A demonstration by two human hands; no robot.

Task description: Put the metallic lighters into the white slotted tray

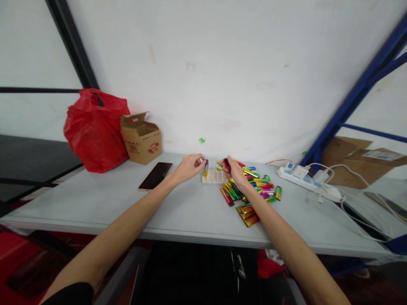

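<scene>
Mid-frame I see the left hand [190,166] pinching a glossy yellow lighter [206,168] upright at the pale dimpled tray [216,178], the right hand [235,173] gripping a red lighter [226,163].

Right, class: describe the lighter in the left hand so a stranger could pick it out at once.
On the grey table, find the small white tray near the middle. The left hand holds one lighter upright at the tray's left edge. It is yellow-green and standing, while the pile of lighters lies flat to the right.
</scene>
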